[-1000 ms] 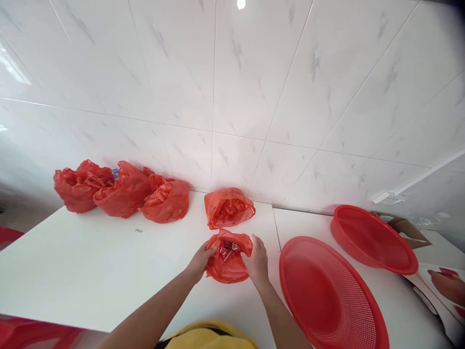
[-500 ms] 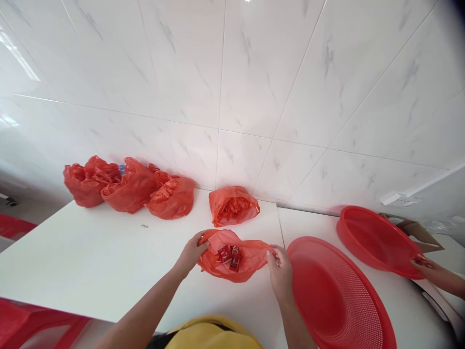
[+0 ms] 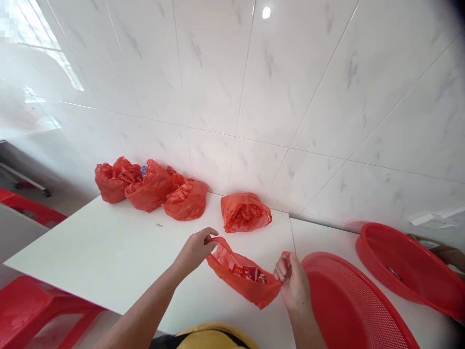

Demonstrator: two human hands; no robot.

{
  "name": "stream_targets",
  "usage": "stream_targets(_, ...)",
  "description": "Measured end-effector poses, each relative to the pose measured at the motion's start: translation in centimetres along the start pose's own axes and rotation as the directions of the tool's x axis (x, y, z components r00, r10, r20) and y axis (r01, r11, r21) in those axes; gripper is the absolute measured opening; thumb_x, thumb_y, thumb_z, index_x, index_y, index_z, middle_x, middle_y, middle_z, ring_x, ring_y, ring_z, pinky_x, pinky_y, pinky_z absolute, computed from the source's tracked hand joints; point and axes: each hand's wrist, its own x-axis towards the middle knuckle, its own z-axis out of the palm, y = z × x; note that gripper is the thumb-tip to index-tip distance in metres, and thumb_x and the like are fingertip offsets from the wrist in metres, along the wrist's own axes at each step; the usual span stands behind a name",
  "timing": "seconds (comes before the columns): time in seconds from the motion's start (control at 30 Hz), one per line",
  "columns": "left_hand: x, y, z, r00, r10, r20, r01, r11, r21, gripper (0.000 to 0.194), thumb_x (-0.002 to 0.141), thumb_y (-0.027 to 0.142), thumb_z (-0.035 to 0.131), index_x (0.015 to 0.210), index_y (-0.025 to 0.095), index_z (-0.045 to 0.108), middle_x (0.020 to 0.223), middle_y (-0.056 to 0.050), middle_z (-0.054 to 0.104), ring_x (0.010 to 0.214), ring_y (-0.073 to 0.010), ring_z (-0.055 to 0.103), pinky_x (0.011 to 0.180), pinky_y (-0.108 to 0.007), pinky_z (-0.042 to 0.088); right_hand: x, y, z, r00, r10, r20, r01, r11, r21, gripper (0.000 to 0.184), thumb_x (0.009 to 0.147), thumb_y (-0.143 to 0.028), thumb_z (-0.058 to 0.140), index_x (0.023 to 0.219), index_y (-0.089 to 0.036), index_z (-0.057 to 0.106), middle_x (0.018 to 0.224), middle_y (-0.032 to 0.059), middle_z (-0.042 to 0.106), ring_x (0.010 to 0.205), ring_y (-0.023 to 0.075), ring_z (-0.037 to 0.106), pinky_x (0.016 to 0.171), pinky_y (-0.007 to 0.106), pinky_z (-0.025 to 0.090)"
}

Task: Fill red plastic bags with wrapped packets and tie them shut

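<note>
Between my hands hangs a thin red plastic bag [image 3: 250, 291], its mouth stretched sideways and gaping upward. Several small red packets [image 3: 249, 273] with printed wrappers lie inside it. My left hand [image 3: 196, 249] pinches the bag's rim at its upper left corner. At the opposite corner, my right hand [image 3: 292, 278] has its fingers curled around the bunched plastic. The bag tilts lower toward the right hand. Just behind it, a red plastic bag with crumpled bags inside [image 3: 247, 213] rests on the white table [image 3: 119, 257].
Several filled red bags [image 3: 150, 186] line the wall at the back left. A big red mesh basket [image 3: 337, 295] stands right of my right hand, with a red basin [image 3: 410, 266] behind it holding a small item. Red stools [image 3: 43, 305] stand at the lower left.
The bag has gone from nearly level to tilted, and its packets have slid toward the right. A co-worker's hand at the basin has left the view. My view has turned slightly left.
</note>
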Motion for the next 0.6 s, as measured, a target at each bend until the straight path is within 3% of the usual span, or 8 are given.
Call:
stream_targets(0.13,-1.1,1.4,1.7,0.989,0.111,0.098,-0.103,0.991,-0.080,0.028,0.073,0.026,0.056,0.099,0.022,0.065,0.073,0.002,0.058,0.067,-0.0147,0.051,0.061,-0.024,0.040,-1.3,0.6,1.2,0.999,0.031,0.012,-0.028,0.986,-0.166,0.043,0.087,-0.057,0.045,0.104,-0.022,0.060,0.045,-0.0093,0.034,0.041,0.0074,0.023,0.041,0.022,0.022)
stream_targets(0.27,-2.3,2.3,3.7,0.935,0.254,0.246,-0.243,0.967,-0.074,0.039,0.067,0.010,0.051,0.100,0.022,0.067,0.085,0.000,0.065,0.075,-0.0155,0.055,0.067,-0.025,0.043,-2.9,1.5,2.4,0.959,0.167,0.228,-0.060,0.908,-0.414,0.058,0.080,-0.041,0.058,0.134,-0.023,0.044,0.051,-0.0101,0.040,0.044,0.0071,0.030,0.044,0.021,0.025)
stream_targets(0.33,-2.7,2.7,4.7,0.899,0.287,0.332,-0.276,0.958,-0.080,0.042,0.065,0.007,0.050,0.099,0.024,0.068,0.087,0.000,0.065,0.076,-0.0153,0.056,0.067,-0.024,0.043,-3.6,2.4,3.1,0.887,0.265,0.378,-0.051,0.870,-0.490,0.052,0.074,-0.032,0.062,0.125,-0.023,0.051,0.051,-0.0099,0.043,0.046,0.0075,0.035,0.046,0.022,0.028)
stream_targets(0.4,-3.1,3.0,5.6,0.867,0.274,0.416,-0.251,0.962,-0.111,0.044,0.066,0.007,0.050,0.103,0.025,0.067,0.088,0.001,0.066,0.076,-0.0152,0.058,0.066,-0.024,0.045,-4.1,3.4,3.8,0.831,0.327,0.450,-0.035,0.838,-0.544,0.023,0.073,-0.029,0.060,0.094,-0.020,0.062,0.050,-0.0083,0.045,0.045,0.0076,0.036,0.045,0.022,0.027)
stream_targets(0.43,-3.3,3.1,6.0,0.862,0.264,0.432,-0.233,0.965,-0.124,0.045,0.067,0.008,0.051,0.106,0.026,0.066,0.090,0.001,0.066,0.077,-0.0155,0.059,0.067,-0.025,0.046,-4.2,3.9,4.0,0.825,0.346,0.446,-0.041,0.824,-0.565,0.011,0.074,-0.030,0.057,0.076,-0.020,0.059,0.048,-0.0076,0.043,0.044,0.0075,0.036,0.044,0.023,0.025)
stream_targets(0.5,-3.5,3.0,6.7,0.881,0.267,0.391,-0.236,0.964,-0.126,0.045,0.069,0.011,0.054,0.111,0.026,0.064,0.096,-0.001,0.065,0.081,-0.0164,0.059,0.072,-0.026,0.047,-4.2,4.7,4.3,0.850,0.356,0.389,-0.078,0.814,-0.575,0.027,0.077,-0.033,0.052,0.054,-0.021,0.045,0.042,-0.0074,0.036,0.041,0.0069,0.030,0.043,0.024,0.020)
stream_targets(0.6,-3.6,2.6,7.0,0.905,0.348,0.245,-0.348,0.937,-0.045,0.039,0.072,0.012,0.054,0.107,0.026,0.065,0.105,-0.005,0.060,0.090,-0.0188,0.056,0.079,-0.029,0.047,-3.8,5.1,4.2,0.892,0.331,0.309,-0.134,0.844,-0.519,0.038,0.081,-0.040,0.048,0.050,-0.022,0.037,0.039,-0.0080,0.029,0.038,0.0063,0.023,0.042,0.025,0.016)
